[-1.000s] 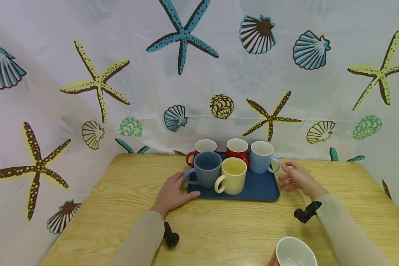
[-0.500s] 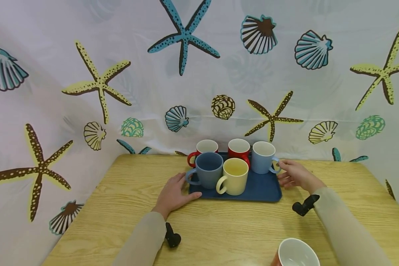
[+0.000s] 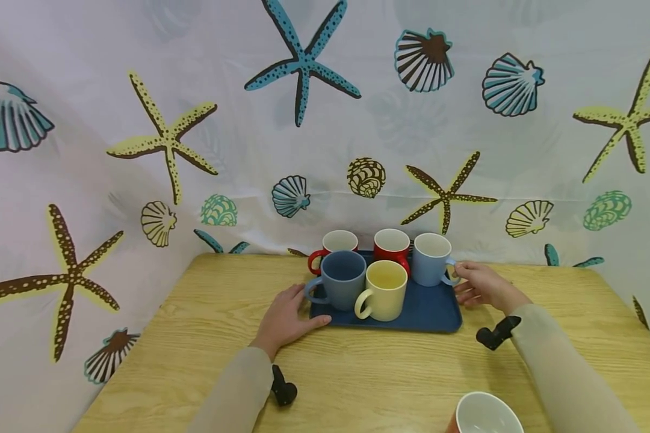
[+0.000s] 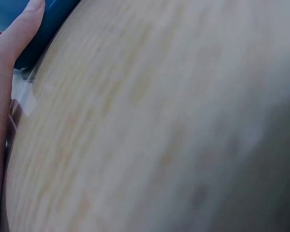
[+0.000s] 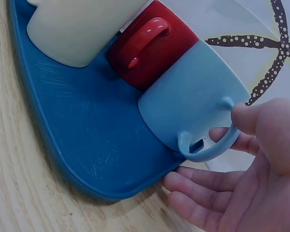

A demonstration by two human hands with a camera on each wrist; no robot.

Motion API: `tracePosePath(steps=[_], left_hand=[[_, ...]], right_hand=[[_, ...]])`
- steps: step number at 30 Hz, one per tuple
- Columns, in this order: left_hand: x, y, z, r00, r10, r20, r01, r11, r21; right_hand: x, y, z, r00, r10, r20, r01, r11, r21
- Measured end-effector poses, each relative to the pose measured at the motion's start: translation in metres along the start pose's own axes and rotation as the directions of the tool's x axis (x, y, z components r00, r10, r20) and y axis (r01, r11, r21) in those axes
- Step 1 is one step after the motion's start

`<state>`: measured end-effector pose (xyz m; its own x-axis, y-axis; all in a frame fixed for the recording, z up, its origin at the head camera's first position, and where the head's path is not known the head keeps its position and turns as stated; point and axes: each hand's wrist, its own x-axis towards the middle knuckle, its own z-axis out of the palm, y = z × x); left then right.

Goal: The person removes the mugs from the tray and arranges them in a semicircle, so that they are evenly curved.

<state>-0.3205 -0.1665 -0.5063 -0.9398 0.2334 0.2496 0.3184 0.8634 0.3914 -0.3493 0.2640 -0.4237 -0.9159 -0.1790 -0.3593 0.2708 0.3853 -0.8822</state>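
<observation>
My right hand [image 3: 484, 285] pinches the handle of a light blue mug [image 3: 428, 267] between thumb and index finger; in the right wrist view its other fingers extend below the handle, by the tray's corner. That mug stands upright at the back right of a dark blue tray [image 3: 428, 310]. At the tray's left end rests my left hand [image 3: 284, 319], fingers along the side and thumb on the front rim. Close to its fingers is the handle of a grey-blue mug [image 3: 343, 291]. A pale yellow mug [image 3: 389, 300] stands beside that one. Two red mugs are behind, one red mug [image 3: 392, 255] next to the light blue mug.
An orange-red mug [image 3: 484, 415] with a white inside stands near the front right, cut off by the frame edge. The wooden table [image 3: 368, 373] ends at the back against a hanging cloth [image 3: 325, 150] printed with starfish and shells.
My right hand has moved slightly left to the light blue mug's handle and now pinches it. My left hand stays at the tray. The whole view has shifted a little.
</observation>
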Motion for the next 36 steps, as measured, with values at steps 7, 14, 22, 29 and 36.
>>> tracePosePath(steps=[7, 14, 22, 29, 36], left_hand=[[0.0, -0.002, 0.0, 1.0, 0.0, -0.01, 0.0, 1.0, 0.001], [-0.001, 0.002, -0.005, 1.0, 0.0, -0.004, 0.0, 1.0, 0.0], [-0.002, 0.002, -0.003, 1.0, -0.015, 0.009, 0.015, 1.0, -0.002], [-0.001, 0.001, -0.002, 1.0, -0.001, -0.002, 0.001, 1.0, -0.004], [-0.002, 0.002, -0.004, 1.0, 0.009, -0.01, -0.009, 1.0, -0.007]], right_hand=[[0.0, -0.005, 0.001, 1.0, -0.006, 0.007, 0.006, 0.999, -0.038], [-0.004, -0.011, 0.0, 1.0, -0.016, -0.001, 0.016, 1.0, 0.01], [-0.005, -0.014, 0.0, 1.0, -0.006, -0.022, 0.006, 1.0, 0.022], [-0.007, -0.012, 0.001, 0.999, -0.006, -0.047, 0.01, 0.996, 0.084], [-0.011, -0.008, 0.004, 0.998, -0.008, -0.055, 0.017, 0.984, 0.179]])
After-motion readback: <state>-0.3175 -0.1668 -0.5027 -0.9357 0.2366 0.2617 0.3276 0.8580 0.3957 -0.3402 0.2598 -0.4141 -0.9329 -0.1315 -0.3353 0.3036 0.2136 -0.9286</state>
